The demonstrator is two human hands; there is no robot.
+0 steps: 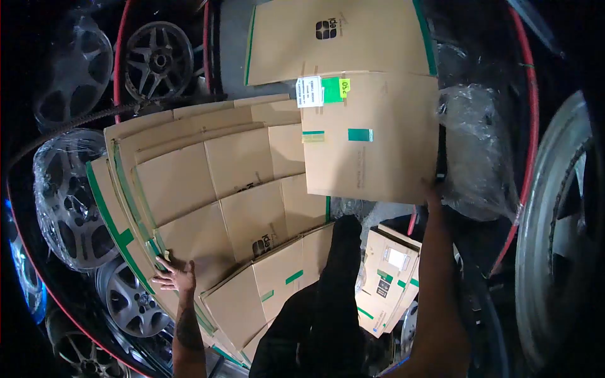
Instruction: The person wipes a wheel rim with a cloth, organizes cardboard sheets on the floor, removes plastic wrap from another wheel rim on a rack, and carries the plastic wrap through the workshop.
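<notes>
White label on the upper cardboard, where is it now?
In the head view, the white label is above centre, at the left edge of the cardboard sheet by the right hand, just left of the bright green sticker.

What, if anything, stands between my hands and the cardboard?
Nothing visible: the left hand lies at the taped edge of the cardboard stack, and the right hand at the lower right corner of the labelled cardboard sheet.

Black trousers [340, 271] — bare forearms [187, 334], the left tattooed.
</notes>
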